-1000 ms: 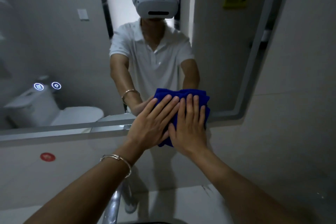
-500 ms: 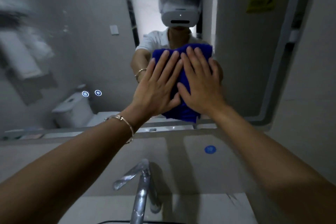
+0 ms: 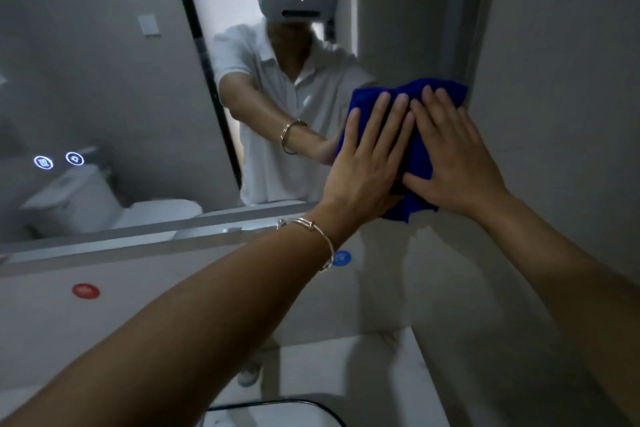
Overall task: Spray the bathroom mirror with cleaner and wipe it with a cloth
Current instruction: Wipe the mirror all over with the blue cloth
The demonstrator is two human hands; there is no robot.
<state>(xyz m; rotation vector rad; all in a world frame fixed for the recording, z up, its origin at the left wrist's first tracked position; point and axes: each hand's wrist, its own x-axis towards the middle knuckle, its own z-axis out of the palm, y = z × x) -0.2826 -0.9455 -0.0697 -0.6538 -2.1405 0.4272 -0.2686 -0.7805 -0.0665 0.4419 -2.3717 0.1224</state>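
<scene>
A folded blue cloth is pressed flat against the bathroom mirror near its lower right corner. My left hand, with a thin bracelet on its wrist, lies on the cloth's left part, fingers spread. My right hand lies beside it on the cloth's right part, fingers pointing up. Both palms pin the cloth to the glass. The cloth's lower edge hangs below the mirror frame. No spray bottle is in view.
A side wall stands just right of the mirror's edge. Below the mirror the wall carries a red round sticker and a blue one. A dark-rimmed basin sits at the bottom. Two lit touch icons glow on the glass.
Both hands slid the cloth from the mirror's middle, in front of my reflection, down and right to the lower right corner. My view has turned with them.
</scene>
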